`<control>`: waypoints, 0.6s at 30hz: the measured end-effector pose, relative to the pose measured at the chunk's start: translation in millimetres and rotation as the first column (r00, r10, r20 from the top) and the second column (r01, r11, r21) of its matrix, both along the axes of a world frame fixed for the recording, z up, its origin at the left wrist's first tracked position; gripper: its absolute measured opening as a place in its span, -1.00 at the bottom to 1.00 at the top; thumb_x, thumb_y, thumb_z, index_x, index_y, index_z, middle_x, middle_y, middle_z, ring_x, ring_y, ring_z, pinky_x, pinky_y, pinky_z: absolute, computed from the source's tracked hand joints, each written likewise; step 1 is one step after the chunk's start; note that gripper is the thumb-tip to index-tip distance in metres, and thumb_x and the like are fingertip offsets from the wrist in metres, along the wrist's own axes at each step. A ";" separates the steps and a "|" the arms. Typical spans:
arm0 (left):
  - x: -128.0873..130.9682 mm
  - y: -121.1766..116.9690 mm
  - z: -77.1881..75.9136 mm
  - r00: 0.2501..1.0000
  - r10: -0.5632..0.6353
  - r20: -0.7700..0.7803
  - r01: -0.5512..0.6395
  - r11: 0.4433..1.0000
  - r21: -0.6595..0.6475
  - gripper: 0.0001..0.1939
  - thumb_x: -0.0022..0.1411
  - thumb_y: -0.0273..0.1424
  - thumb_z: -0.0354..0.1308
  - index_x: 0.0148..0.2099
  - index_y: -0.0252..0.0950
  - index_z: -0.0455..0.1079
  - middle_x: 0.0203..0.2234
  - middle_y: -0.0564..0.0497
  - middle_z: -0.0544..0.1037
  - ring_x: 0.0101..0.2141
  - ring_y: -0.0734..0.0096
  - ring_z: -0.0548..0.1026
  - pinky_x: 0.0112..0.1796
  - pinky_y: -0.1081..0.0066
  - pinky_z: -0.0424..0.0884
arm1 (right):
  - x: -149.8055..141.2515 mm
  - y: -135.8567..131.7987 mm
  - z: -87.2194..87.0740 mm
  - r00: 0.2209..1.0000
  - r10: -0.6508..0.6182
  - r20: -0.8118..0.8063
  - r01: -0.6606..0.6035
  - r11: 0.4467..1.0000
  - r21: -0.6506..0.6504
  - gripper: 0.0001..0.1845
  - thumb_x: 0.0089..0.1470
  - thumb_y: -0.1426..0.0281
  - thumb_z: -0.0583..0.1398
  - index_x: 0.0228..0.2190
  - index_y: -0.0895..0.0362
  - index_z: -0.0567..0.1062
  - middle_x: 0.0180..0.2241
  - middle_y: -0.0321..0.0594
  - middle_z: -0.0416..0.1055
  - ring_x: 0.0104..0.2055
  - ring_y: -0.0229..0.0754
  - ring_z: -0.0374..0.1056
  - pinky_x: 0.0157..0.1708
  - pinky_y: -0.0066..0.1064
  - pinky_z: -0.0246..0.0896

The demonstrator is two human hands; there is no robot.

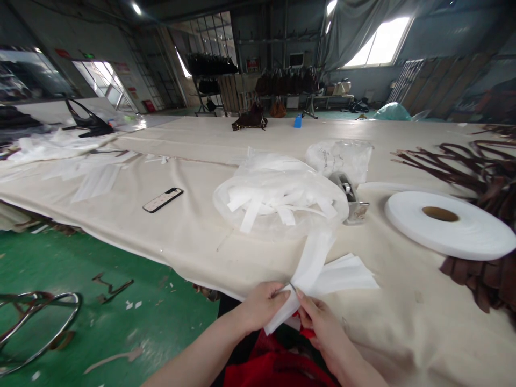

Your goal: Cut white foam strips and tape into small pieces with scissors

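Observation:
My left hand (266,303) pinches a stack of white strips (312,258) at the table's near edge. In my right hand (318,320) is a pair of red-handled scissors (307,332), mostly covered by the fingers. A thin dark bit of blade shows at the strip between my hands. More white strips (346,274) lie fanned out on the table just to the right. Beyond them sits a clear plastic bag (278,177) with many cut white pieces in it.
A large roll of white tape (455,226) lies at the right, by brown leather straps (494,185). A tape dispenser (352,201) stands beside the bag. A phone (163,200) and loose white strips (97,180) lie leftward. A metal-framed stool (60,306) stands on the green floor.

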State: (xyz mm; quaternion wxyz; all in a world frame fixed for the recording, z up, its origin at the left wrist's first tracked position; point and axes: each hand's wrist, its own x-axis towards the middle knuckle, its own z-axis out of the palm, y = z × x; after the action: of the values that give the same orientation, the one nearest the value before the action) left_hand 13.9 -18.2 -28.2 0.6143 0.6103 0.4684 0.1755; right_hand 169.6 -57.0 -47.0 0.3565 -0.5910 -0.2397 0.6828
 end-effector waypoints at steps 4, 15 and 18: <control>-3.2 2.1 -4.8 0.997 0.062 0.035 -0.062 0.998 -0.002 -0.49 0.21 0.04 0.05 -0.31 -0.36 0.41 -0.53 0.07 0.35 -0.49 0.48 0.21 -0.46 0.47 0.10 | 6.8 3.7 4.0 0.989 -0.123 -0.080 0.124 0.992 -0.001 -0.31 -0.24 -0.25 0.22 -0.69 0.06 0.09 -0.78 -0.58 -0.20 -0.78 -0.50 -0.33 -0.79 -0.56 -0.49; -18.4 6.0 -11.4 0.894 0.341 0.291 -0.219 0.899 -0.380 -0.47 0.07 0.04 0.23 -0.28 -0.39 0.40 -0.68 0.15 0.28 -0.64 0.60 0.15 -0.58 0.52 0.04 | 9.8 -14.8 -6.9 0.989 0.077 -0.128 -0.072 0.996 0.047 -0.32 -0.13 -0.25 0.13 -0.73 0.07 0.12 -0.81 -0.55 -0.20 -0.80 -0.48 -0.34 -0.80 -0.52 -0.54; -19.9 6.0 -14.7 0.879 0.369 0.301 -0.213 0.870 -0.445 -0.49 0.05 0.03 0.25 -0.30 -0.37 0.36 -0.72 0.18 0.24 -0.70 0.63 0.09 -0.65 0.51 -0.05 | 8.6 -17.3 -13.8 0.976 0.145 -0.160 -0.136 0.989 0.064 -0.33 -0.08 -0.24 0.11 -0.72 0.08 0.16 -0.79 -0.53 -0.16 -0.76 -0.46 -0.29 -0.78 -0.53 -0.50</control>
State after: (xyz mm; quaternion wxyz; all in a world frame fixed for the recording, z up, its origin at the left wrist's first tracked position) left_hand -6.0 -12.2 -42.9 0.7694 0.3477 0.4555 0.2823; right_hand 178.3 -74.3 -60.8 0.3414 -0.5047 -0.2685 0.7461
